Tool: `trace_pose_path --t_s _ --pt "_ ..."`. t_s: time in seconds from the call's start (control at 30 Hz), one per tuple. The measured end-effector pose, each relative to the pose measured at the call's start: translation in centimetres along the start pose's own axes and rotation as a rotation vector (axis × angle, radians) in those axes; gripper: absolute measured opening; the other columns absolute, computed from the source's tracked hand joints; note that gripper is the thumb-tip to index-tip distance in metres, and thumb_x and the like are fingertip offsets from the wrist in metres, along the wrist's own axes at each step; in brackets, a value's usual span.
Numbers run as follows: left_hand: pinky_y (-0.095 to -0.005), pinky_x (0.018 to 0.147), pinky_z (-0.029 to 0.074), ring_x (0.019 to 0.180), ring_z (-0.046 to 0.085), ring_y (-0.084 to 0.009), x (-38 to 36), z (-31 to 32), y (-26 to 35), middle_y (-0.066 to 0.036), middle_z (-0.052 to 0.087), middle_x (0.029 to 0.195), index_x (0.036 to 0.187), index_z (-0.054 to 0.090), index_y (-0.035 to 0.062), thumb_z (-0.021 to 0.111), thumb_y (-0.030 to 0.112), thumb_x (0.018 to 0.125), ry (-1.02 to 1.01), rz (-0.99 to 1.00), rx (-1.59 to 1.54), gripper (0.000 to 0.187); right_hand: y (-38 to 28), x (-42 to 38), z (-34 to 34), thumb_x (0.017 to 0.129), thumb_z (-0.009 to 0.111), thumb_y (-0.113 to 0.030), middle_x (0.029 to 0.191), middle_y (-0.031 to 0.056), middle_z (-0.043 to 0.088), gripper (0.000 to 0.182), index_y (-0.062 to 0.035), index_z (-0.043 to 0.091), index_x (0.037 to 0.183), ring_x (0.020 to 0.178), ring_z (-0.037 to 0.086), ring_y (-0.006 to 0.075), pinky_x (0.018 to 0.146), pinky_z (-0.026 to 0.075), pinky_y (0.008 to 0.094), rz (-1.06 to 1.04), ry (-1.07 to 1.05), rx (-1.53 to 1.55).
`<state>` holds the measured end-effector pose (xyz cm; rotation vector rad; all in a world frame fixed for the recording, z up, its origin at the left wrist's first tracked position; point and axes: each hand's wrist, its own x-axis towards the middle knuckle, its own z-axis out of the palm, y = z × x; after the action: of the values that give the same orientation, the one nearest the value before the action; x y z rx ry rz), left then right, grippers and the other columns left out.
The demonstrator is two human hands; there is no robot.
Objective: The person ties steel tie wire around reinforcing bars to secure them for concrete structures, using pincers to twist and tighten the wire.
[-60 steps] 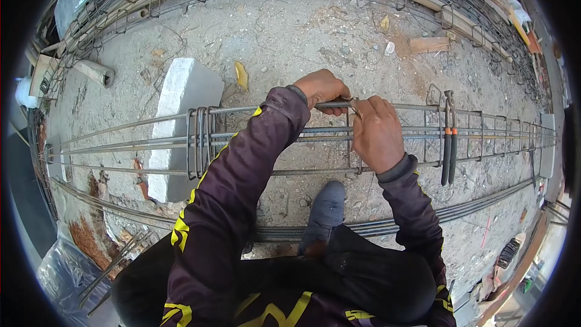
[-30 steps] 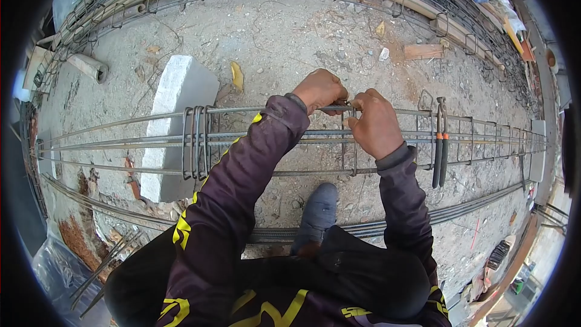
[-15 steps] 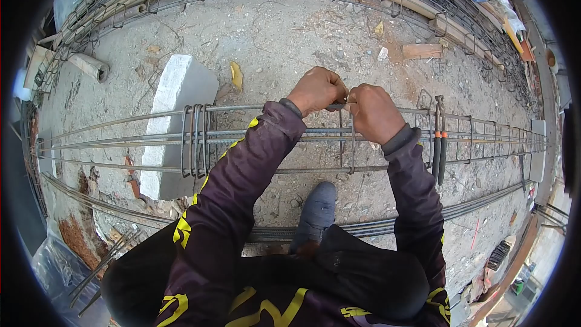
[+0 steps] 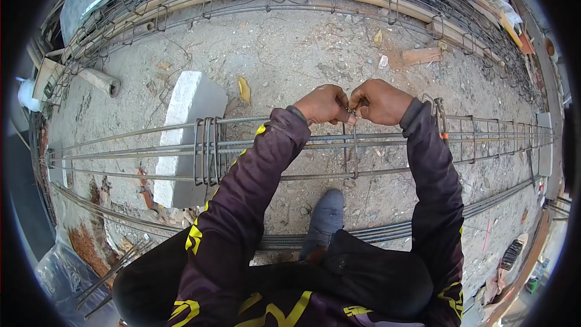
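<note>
A rebar cage (image 4: 315,138) of long steel bars runs from left to right across my front. Over its far top bar, both hands meet beside a square stirrup (image 4: 355,151). My left hand (image 4: 325,105) is closed, thumb and finger pinched near the stirrup's upper corner. My right hand (image 4: 382,102) pinches at the same spot, its fingertips close to the left ones. Something tiny and dark shows between them, too small to name. Several loose stirrups (image 4: 207,151) hang bunched on the bars to the left. Steel pincers (image 4: 440,115) hang on the cage, their orange-and-black handles mostly hidden by my right sleeve.
A white block (image 4: 187,139) props the cage on the left, and another pale block (image 4: 544,144) stands at its right end. More bars (image 4: 387,235) lie near my shoe (image 4: 325,221). Other rebar cages (image 4: 266,0) and a wooden pole cross the back.
The view has shifted, so the cage appears slightly lower and further right. My right hand has rolled so its fingers show more, and my right sleeve now covers most of the pincers' handles.
</note>
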<state>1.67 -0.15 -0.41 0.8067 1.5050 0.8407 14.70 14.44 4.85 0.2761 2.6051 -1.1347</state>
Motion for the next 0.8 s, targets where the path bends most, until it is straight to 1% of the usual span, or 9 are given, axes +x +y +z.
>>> trace_pose_path --t_s 0.17,0.27,0.3,0.43,0.53,0.57,0.67,0.7,0.8 --pt "-0.0294 0.062 0.053 0.068 0.064 -0.0158 0.0 0.0 0.1 -0.008 0.067 0.080 0.091 0.065 -0.0041 0.088 0.016 0.071 0.047 0.000 -0.136 0.036 -0.6 0.6 -0.5 0.075 0.061 0.000 0.082 0.0211 0.070 0.021 0.0013 0.073 0.092 0.078 0.069 0.0319 0.074 0.053 0.0389 0.065 -0.048 -0.071" --pt "-0.0279 0.061 0.053 0.068 0.064 -0.0143 0.0 0.0 0.4 -0.007 0.066 0.078 0.089 0.065 -0.0023 0.087 0.015 0.072 0.070 -0.048 -0.129 0.033 0.5 1.3 -0.5 0.075 0.063 0.001 0.083 0.0212 0.071 0.017 0.0038 0.072 0.089 0.078 0.070 0.0304 0.072 0.054 0.0390 0.030 -0.072 -0.053" --pt "-0.0256 0.058 0.051 0.067 0.063 -0.0123 -0.3 0.1 0.9 -0.005 0.066 0.075 0.087 0.065 0.0005 0.088 0.016 0.073 0.087 -0.058 -0.120 0.031 1.1 1.2 -0.5 0.075 0.065 0.001 0.081 0.0188 0.070 0.014 0.0037 0.069 0.087 0.078 0.068 0.0281 0.071 0.053 0.0390 -0.034 -0.051 0.036" --pt "-0.0233 0.059 0.045 0.067 0.062 -0.0098 -0.5 0.2 0.8 -0.001 0.065 0.074 0.089 0.065 0.0043 0.085 0.019 0.077 0.069 -0.063 -0.157 0.028 2.6 0.7 -0.7 0.076 0.069 0.000 0.081 0.0120 0.066 0.015 0.0002 0.063 0.089 0.077 0.065 0.0233 0.071 0.051 0.0392 -0.077 0.000 0.159" --pt "-0.0228 0.057 0.044 0.065 0.060 -0.0090 -0.4 0.2 0.8 -0.001 0.064 0.072 0.088 0.065 0.0050 0.085 0.019 0.077 0.071 -0.057 -0.158 0.027 3.5 1.2 -0.3 0.078 0.071 0.000 0.075 0.0071 0.062 0.013 -0.0014 0.061 0.087 0.070 0.058 0.0168 0.067 0.047 0.0358 -0.236 0.017 0.151" --pt "-0.0230 0.056 0.044 0.064 0.059 -0.0086 -0.3 0.1 0.8 0.000 0.063 0.072 0.087 0.065 0.0056 0.086 0.021 0.077 0.069 -0.060 -0.148 0.027 4.2 1.4 -0.3 0.079 0.072 0.000 0.076 0.0043 0.064 0.013 -0.0022 0.065 0.090 0.072 0.059 0.0146 0.068 0.048 0.0344 -0.224 0.001 0.143" --pt "-0.0222 0.053 0.044 0.061 0.059 -0.0086 -0.7 0.8 1.0 -0.002 0.065 0.073 0.086 0.064 0.0036 0.086 0.014 0.077 0.135 -0.081 -0.183 0.026 5.6 1.3 0.1 0.079 0.073 -0.001 0.082 0.0025 0.067 0.017 -0.0032 0.069 0.095 0.075 0.060 0.0133 0.071 0.048 0.0333 -0.186 -0.121 0.382" --pt "-0.0220 0.052 0.043 0.061 0.059 -0.0087 -0.8 0.7 1.2 -0.002 0.065 0.073 0.088 0.064 0.0041 0.085 0.014 0.077 0.131 -0.077 -0.169 0.026 6.0 1.7 0.2 0.082 0.073 -0.003 0.089 0.0033 0.069 0.019 -0.0038 0.070 0.100 0.078 0.063 0.0124 0.069 0.052 0.0303 -0.188 -0.179 0.443" --pt "-0.0222 0.056 0.042 0.064 0.059 -0.0083 -0.8 0.9 1.4 0.001 0.063 0.075 0.090 0.065 0.0073 0.084 0.020 0.079 0.144 -0.083 -0.092 0.025 7.0 1.3 0.7 0.085 0.072 -0.004 0.093 0.0062 0.069 0.016 -0.0036 0.069 0.100 0.078 0.066 0.0125 0.065 0.057 0.0282 -0.044 -0.252 0.754"
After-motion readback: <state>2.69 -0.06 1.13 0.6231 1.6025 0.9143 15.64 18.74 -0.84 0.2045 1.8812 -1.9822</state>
